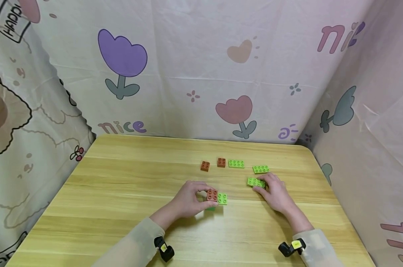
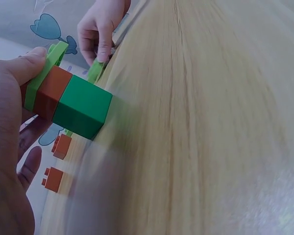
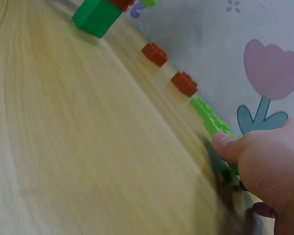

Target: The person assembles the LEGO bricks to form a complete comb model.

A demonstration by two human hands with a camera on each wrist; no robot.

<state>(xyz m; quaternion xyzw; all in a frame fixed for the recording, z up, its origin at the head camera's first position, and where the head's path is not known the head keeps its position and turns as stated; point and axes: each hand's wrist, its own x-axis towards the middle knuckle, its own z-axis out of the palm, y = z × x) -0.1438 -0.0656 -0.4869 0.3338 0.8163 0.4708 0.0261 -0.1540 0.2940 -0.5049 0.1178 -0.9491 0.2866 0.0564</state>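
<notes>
My left hand grips a small stack of toy building bricks between thumb and fingers. From the bottom up, the stack has a dark green block, a reddish-brown brick, a light green brick that juts out to one side, and another reddish-brown brick on top. To the right, my right hand pinches a loose light green eight-stud brick at its right end, down by the tabletop. Part of that brick is hidden by the fingers.
Behind the hands, two small reddish-brown bricks and two light green bricks lie in a loose row on the wooden table. A printed cloth hangs along the back and both sides.
</notes>
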